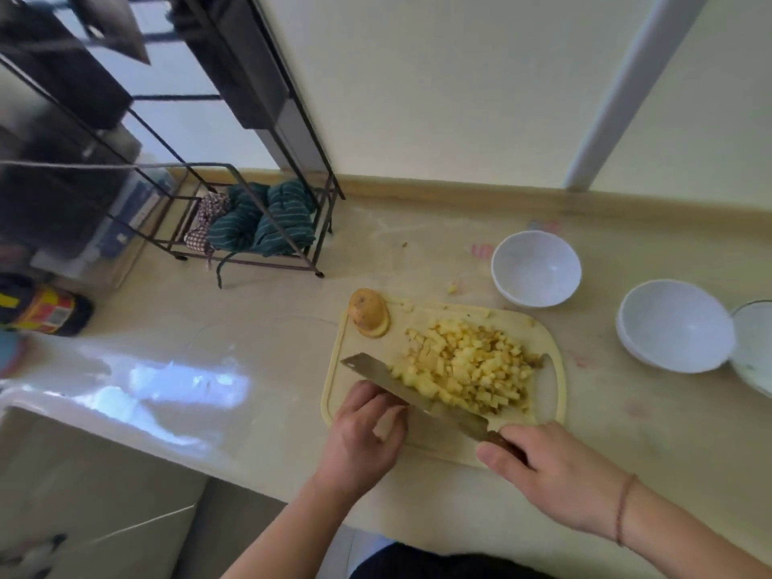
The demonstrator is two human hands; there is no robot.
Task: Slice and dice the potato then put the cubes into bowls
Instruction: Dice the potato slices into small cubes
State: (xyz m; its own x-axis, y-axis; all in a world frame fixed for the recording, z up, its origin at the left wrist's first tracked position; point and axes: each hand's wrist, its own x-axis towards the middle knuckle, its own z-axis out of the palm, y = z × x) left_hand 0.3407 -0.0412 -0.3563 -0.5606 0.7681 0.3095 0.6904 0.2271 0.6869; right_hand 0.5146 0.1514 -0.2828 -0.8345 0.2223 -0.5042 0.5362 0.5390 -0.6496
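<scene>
Here, 3 bowls sit on the beige counter (271, 361) to the right of the cutting board (551, 394). The nearest white bowl (536, 268) stands just beyond the board's far right corner and holds nothing. A second white bowl (674, 325) sits farther right, also holding nothing, and its right rim touches a third, speckled bowl (754, 348) that the frame edge cuts off; what that one holds cannot be told.

The pile of potato cubes (463, 365) covers the middle and right of the board, reaching close to its handle slot. An uncut potato end (368, 313) rests on the board's far left corner, skin side up. A few stray bits lie on the counter between the board and the nearest bowl.

The right hand (551, 474) is clenched around the handle of a cleaver (401, 386), whose blade slants across the board's near left part, touching the pile's near edge. The left hand (363, 428) rests on the blade's spine with fingers curled, grasping nothing that can be seen.

Bare counter lies left of the board, up to a wire rack (250, 227) holding a striped green cloth (267, 219).
</scene>
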